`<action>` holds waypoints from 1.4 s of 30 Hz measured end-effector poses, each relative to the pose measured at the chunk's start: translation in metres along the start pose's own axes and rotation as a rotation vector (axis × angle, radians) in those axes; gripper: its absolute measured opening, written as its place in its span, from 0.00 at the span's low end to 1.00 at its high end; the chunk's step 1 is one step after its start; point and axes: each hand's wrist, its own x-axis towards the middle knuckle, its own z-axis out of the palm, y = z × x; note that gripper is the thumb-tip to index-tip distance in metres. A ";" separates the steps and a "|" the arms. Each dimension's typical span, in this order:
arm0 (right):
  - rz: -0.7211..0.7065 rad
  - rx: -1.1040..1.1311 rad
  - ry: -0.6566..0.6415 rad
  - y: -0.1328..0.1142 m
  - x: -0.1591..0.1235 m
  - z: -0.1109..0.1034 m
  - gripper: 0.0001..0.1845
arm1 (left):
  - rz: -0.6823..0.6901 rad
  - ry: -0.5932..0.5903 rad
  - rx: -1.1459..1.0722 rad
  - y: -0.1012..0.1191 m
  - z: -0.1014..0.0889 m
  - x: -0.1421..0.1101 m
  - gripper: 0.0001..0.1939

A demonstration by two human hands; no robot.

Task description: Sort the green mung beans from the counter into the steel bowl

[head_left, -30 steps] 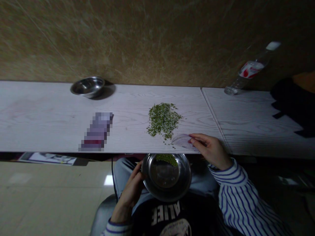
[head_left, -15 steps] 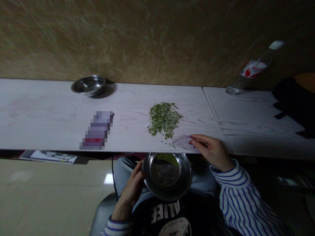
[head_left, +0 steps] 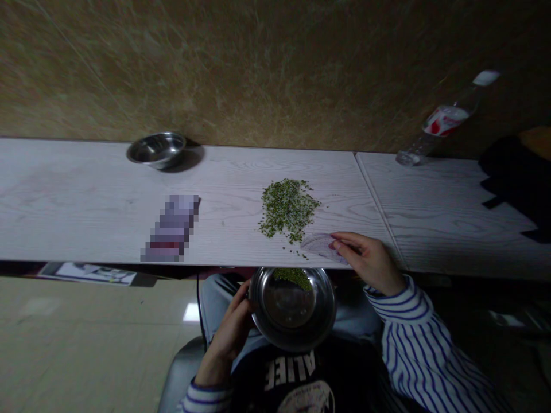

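Steel mixing bowl (head_left: 289,310), round, shiny, wide rim, sits at the near table edge over the person's lap; green granules (head_left: 291,278) are heaped against its far inner side, rest of the bottom bare metal with a few light reflections. Pale wood-grain table (head_left: 224,221), streaky grey-white, seam at the right. Loose pile (head_left: 287,207) on it, mid-table: small green bits with whitish specks among them, ragged outline, strays toward the near edge, just beyond the bowl.

Grip, right hand (head_left: 373,261): thumb and fingers pinched together on a thin plastic sheet (head_left: 319,245), see-through, purple-tinted, curved on its far side, looks like a protractor. Sheet is low at the tabletop, tip just beside the pile's near strays; firm contact with the wood can't be told. Grip, left hand (head_left: 232,327): closed on the bowl's left rim, fingers along the outside; underside hidden.

Others: smaller steel bowl (head_left: 157,150), smooth, flared, near the wall at left; pixelated flat rectangle (head_left: 172,226), details blurred out; clear plastic bottle (head_left: 445,121), white cap, red-and-white label; brown marbled wall (head_left: 258,74), glossy, veined.
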 end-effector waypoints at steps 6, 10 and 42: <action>-0.014 -0.001 -0.040 0.000 -0.001 0.004 0.14 | 0.003 0.014 -0.005 0.000 0.000 -0.001 0.26; -0.020 -0.005 -0.047 0.000 -0.003 0.006 0.14 | 0.016 0.023 0.007 -0.001 -0.004 -0.001 0.27; 0.014 0.025 0.081 0.003 0.010 0.001 0.16 | 0.034 -0.006 0.006 -0.004 -0.009 0.002 0.25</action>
